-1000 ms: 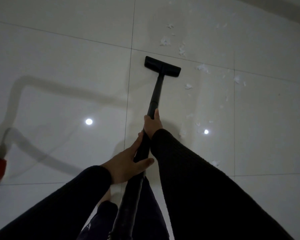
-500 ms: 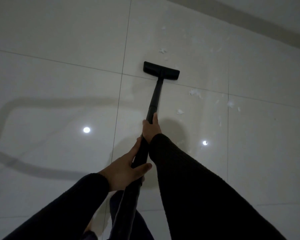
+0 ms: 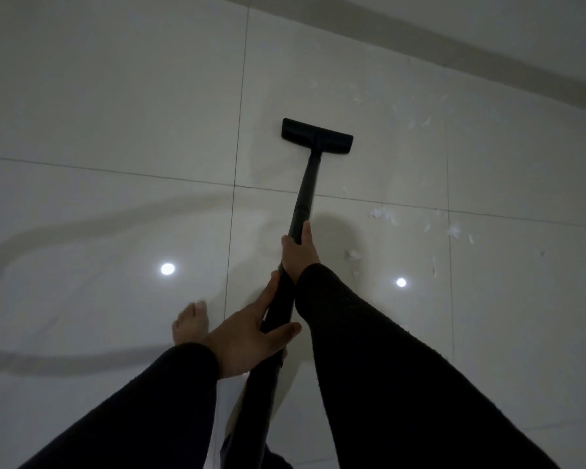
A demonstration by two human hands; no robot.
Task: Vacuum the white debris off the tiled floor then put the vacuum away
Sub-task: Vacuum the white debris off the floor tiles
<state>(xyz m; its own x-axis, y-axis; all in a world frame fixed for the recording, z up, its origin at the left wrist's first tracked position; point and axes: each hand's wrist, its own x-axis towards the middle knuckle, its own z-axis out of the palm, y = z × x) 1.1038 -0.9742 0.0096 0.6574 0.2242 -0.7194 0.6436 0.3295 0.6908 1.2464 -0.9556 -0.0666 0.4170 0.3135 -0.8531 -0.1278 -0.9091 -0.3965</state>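
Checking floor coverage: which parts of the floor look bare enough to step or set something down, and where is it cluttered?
Bare tiles lie left of the vacuum wand, beyond the bare foot. White debris crowds the tiles right of the wand, from the floor head toward the wall. The left hand and right hand grip the wand mid-frame.

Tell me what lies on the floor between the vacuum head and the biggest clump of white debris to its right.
In the head view, mostly bare tile between the vacuum head and the white debris clump: one small faint fleck and a grout line.
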